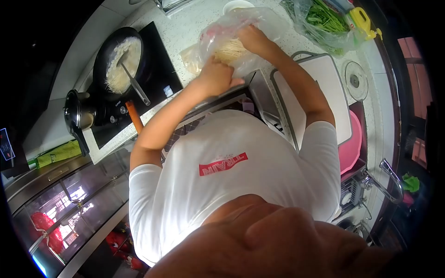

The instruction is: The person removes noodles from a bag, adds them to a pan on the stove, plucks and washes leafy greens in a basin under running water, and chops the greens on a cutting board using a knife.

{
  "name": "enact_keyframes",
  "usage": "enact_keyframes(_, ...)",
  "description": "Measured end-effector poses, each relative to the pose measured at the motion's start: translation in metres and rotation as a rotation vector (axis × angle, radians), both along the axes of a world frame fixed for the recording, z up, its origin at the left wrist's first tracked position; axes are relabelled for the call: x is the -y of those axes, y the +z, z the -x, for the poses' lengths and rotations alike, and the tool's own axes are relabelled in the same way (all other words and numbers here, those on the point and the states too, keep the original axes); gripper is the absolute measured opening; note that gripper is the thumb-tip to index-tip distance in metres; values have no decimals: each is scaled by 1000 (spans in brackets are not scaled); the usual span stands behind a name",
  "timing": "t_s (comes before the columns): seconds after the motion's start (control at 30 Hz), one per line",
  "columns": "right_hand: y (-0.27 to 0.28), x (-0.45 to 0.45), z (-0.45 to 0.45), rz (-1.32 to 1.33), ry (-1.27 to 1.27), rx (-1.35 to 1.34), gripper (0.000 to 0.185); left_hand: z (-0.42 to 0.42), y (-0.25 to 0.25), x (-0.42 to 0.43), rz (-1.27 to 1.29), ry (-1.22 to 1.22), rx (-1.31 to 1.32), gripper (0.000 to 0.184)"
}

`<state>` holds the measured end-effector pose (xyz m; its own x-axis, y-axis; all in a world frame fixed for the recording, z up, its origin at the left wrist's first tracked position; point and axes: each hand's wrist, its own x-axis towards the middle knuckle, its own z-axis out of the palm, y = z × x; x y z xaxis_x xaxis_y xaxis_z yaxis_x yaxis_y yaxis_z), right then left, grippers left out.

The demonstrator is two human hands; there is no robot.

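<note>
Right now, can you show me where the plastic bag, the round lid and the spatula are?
Plastic bag point(227, 30): head view, on its crinkled see-through side.
Round lid point(355, 81): head view, on the knob in its middle.
Spatula point(133, 80): head view, on its handle, partway along.

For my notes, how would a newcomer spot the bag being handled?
On the speckled countertop, right of the cooktop, find the clear plastic bag by the left hand and right hand. It holds pale noodle-like strands, unlike the neighbouring bag of greens.
</note>
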<state>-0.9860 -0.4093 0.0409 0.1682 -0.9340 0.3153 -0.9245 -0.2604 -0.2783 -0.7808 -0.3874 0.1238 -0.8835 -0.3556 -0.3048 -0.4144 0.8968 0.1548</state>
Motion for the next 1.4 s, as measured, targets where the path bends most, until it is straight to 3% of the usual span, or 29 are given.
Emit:
enact_keyframes(0.23,-45,30,-10,83,69,-188,15,9,-11,-5,-24,152,-54,43)
enact_keyframes(0.3,-27,22,-21,139,39,-247,15,11,-11,1,35,198,-96,34)
enact_keyframes(0.4,1,15,-28,-74,61,-87,14,10,-23,15,31,297,-74,22)
enact_keyframes(0.5,1,2,-34,-61,69,-112,12,6,-38,28,56,321,-101,18)
enact_keyframes(0.7,-11,6,-28,-250,-92,-87,17,7,-47,38,30,371,-149,19)
enact_keyframes(0.8,-6,5,-21,-253,-229,155,25,6,-50,42,-22,443,-179,18)
enact_keyframes(0.9,15,-4,-16,-242,-221,208,29,15,-56,46,-10,459,-342,26)
enact_keyframes(1.0,1,1,-11,-20,-176,212,28,35,-63,48,16,410,-582,39)
enact_keyframes(1.1,16,-12,-11,1,-115,294,27,52,-66,51,-125,486,-508,41)
enact_keyframes(1.2,-3,-12,-4,-72,-265,422,26,66,-75,61,-156,569,-339,39)
enact_keyframes(1.4,-23,-22,0,-174,-455,447,26,75,-97,63,-151,519,-349,32)
